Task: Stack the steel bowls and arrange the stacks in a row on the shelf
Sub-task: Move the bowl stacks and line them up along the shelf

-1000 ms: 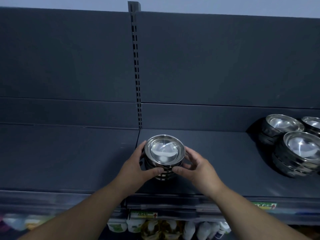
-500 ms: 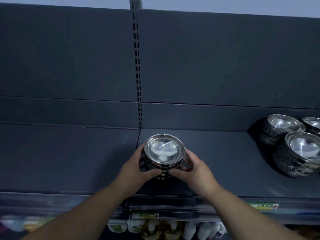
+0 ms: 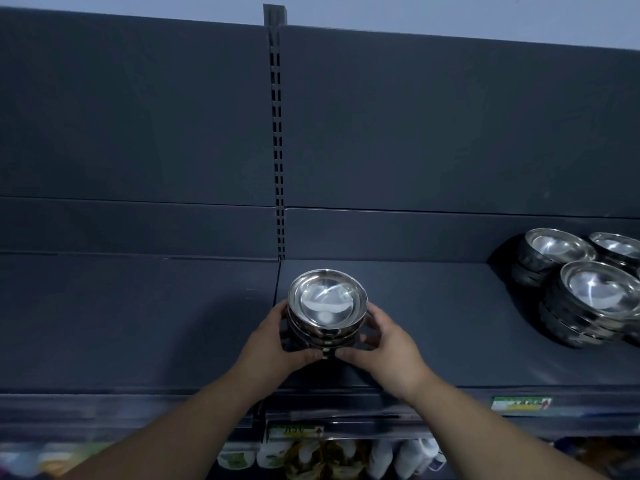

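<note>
While the stack of steel bowls [image 3: 327, 303] is clasped from both sides, the left hand [image 3: 273, 344] is curled round its left wall, with the thumb laid across the lowest bowl at the front. The right hand [image 3: 391, 344] is curled round the right wall in the same way, its thumb tip brought close to the left thumb. Neither hand is spread; both are closed on the stack. The stack is held upright over the front half of the shelf [image 3: 138, 323], just right of the seam between two shelf boards. Whether its base is set down cannot be told, since it is hidden by the thumbs. Behind it, a slotted upright [image 3: 277, 150] is fixed between the dark back panels. Well apart to the right, more bowl stacks are grouped: a front stack [image 3: 599, 292], a rear stack [image 3: 554, 245] against the back panel, and another [image 3: 618, 245] cut off by the picture's edge. On the shelf's front edge a green price label [image 3: 521, 404] is mounted, and blurred bottles [image 3: 408, 459] are shelved below.
</note>
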The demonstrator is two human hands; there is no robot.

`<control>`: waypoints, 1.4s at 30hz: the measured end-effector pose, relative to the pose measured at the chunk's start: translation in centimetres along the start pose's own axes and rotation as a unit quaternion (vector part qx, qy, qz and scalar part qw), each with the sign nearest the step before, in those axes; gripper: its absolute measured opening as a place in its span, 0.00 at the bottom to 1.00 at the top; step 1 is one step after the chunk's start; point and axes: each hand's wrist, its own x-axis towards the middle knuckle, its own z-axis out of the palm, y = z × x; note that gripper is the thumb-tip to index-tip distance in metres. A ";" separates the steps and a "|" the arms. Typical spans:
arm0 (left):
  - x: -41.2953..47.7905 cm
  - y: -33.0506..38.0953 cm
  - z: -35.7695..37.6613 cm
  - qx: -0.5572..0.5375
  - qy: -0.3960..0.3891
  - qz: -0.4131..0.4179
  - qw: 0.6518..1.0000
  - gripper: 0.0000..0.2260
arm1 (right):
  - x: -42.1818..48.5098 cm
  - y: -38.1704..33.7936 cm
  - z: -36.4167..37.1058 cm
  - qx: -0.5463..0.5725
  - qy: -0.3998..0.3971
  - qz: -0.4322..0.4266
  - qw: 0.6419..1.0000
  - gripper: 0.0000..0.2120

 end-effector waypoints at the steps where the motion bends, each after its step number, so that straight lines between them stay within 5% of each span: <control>1: 0.0 0.0 -0.1 0.005 0.000 -0.002 1.000 0.43 | -0.1 0.0 -0.2 -0.022 0.001 0.004 1.000 0.45; 8: -1.6 3.3 -0.3 0.078 0.081 0.024 0.993 0.53 | -1.5 1.0 -3.2 -0.138 0.058 0.054 0.987 0.45; 13: -2.2 8.4 2.6 0.160 0.143 0.169 0.962 0.42 | -3.0 1.6 -7.5 -0.137 0.100 0.053 0.984 0.41; 17: -2.0 11.2 9.2 0.193 0.104 0.213 0.952 0.33 | -5.6 3.7 -13.7 -0.132 0.126 0.063 0.981 0.37; 24: -0.9 15.2 23.7 0.194 -0.016 0.116 0.974 0.29 | -10.2 8.4 -27.9 -0.143 0.169 0.096 0.970 0.32; 29: 0.1 18.3 31.0 0.123 -0.025 0.045 0.991 0.31 | -11.8 11.1 -34.8 -0.106 0.174 0.111 0.973 0.30; 42: 7.7 19.8 36.1 -0.031 -0.068 -0.017 0.997 0.33 | -7.0 12.1 -38.0 0.024 0.174 0.145 0.974 0.29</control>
